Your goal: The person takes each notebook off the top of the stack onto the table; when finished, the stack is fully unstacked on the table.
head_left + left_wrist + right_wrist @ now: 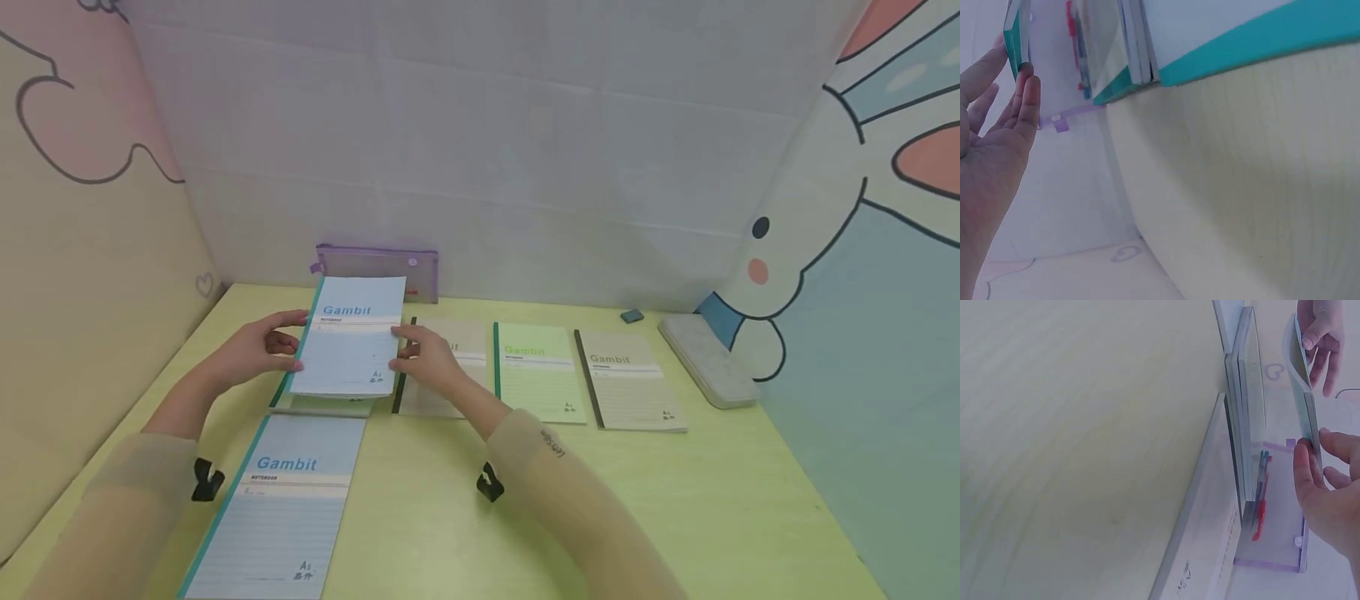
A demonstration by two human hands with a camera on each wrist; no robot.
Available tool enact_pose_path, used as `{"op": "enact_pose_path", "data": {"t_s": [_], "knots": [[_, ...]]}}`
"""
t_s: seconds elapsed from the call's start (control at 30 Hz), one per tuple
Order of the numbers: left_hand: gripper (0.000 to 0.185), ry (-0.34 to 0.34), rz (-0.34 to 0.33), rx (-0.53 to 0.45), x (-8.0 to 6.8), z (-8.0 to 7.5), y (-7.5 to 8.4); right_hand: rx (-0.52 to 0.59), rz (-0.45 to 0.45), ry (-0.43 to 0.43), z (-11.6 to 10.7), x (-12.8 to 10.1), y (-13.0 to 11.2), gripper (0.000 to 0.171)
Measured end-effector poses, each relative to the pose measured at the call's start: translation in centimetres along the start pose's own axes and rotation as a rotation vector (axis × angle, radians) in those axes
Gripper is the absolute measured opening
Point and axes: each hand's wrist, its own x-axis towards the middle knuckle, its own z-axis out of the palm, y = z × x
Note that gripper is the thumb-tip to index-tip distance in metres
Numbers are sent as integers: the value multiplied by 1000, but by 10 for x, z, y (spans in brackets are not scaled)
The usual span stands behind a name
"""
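Note:
A light blue Gambit notebook (347,354) with a teal spine is held between both hands, raised over a small stack. The left hand (258,350) grips its spine edge, thumb near the lower corner. On the opposite edge, the right hand (431,358) pinches it between thumb and fingers. Seen from the right wrist, the held notebook (1307,415) bends slightly and hangs apart from the stack (1244,425). Beneath it in the head view, a green notebook (322,406) tops the stack, mostly hidden. Under the right forearm lies a beige notebook (427,398), partly covered.
Nearest the front left lies another blue notebook (273,508). Right of the beige one are a green notebook (538,379) and a second beige notebook (633,387). A purple-edged pouch (422,279) with pens leans at the back wall. A grey case (708,360) and small eraser-like block (632,316) sit right.

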Motion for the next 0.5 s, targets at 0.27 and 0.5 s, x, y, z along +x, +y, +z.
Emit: {"op": "enact_pose_path", "data": {"t_s": [0.27, 0.5], "knots": [[88, 33, 66, -85, -3, -5, 29, 64, -31, -15, -28, -14, -18, 64], [81, 70, 108, -170, -8, -7, 46, 81, -126, -59, -49, -28, -32, 70]]}}
